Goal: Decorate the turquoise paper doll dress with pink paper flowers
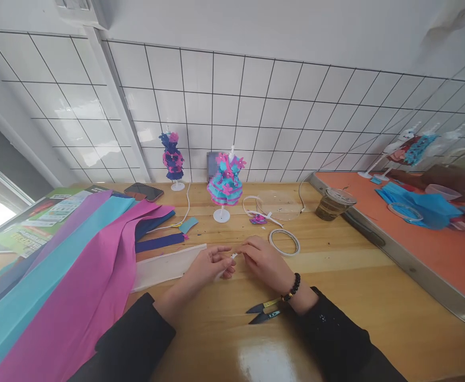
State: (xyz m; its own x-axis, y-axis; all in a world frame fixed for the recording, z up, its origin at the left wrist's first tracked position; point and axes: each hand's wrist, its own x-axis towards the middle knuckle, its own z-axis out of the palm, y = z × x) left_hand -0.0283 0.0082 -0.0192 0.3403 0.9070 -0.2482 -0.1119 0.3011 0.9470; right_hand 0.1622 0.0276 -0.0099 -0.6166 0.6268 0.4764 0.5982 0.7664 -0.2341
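Note:
My left hand (pixel 213 262) pinches a small white piece (pixel 234 255) between thumb and fingers, above the middle of the table. From the other side, the closed fingertips of my right hand (pixel 261 258) meet the same piece; whether it is paper or cloth I cannot tell. Beneath my right wrist lie thread snips (pixel 262 313), blades pointing left. A roll of narrow tape (pixel 284 242) rests just beyond my right hand. Left of my left hand, a white strip of material (pixel 164 267) lies flat, partly under the pink sheet (pixel 93 276).
Two small dress forms, one in a pink-blue dress (pixel 225 185), one in a navy-pink dress (pixel 172 162), stand near the tiled wall. A phone (pixel 143 191) lies at the back left. A lidded cup (pixel 334 203) stands by the orange table (pixel 379 223) at right.

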